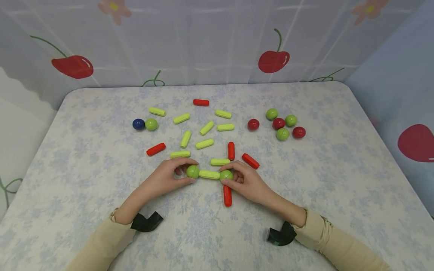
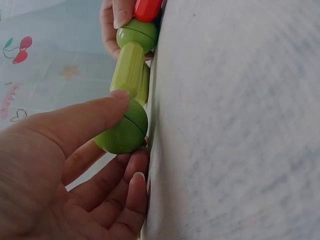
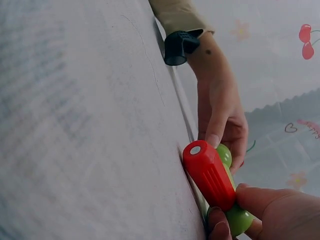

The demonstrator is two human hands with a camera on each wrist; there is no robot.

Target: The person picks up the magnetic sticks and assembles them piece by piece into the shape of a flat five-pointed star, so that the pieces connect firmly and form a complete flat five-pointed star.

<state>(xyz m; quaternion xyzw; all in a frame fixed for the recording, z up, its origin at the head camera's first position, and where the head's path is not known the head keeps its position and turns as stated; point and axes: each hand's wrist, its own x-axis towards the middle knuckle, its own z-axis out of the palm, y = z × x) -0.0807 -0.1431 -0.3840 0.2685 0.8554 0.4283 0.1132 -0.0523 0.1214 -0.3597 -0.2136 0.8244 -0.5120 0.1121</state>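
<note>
Near the middle of the table, my left hand point(image 1: 166, 176) pinches a green ball point(image 1: 193, 171) between thumb and fingers. My right hand point(image 1: 250, 183) pinches a second green ball point(image 1: 226, 175). A ribbed yellow-green rod point(image 1: 209, 174) lies between the two balls, its ends touching them. From the right ball a red rod point(image 1: 227, 195) extends towards me. In the right wrist view, this red rod point(image 3: 210, 175) shows a round silvery spot on its near end, and the right thumb is close beside it. Just beyond the joined pieces lies another yellow-green rod point(image 1: 219, 162).
Several yellow-green rods point(image 1: 205, 143) are scattered farther back, with red rods point(image 1: 156, 149) around them. A blue ball point(image 1: 138, 124) and a green ball point(image 1: 151, 124) sit together at left. Red balls point(image 1: 299, 132) and green balls point(image 1: 283, 134) cluster at right. A patterned cloth covers the table point(image 1: 84, 150).
</note>
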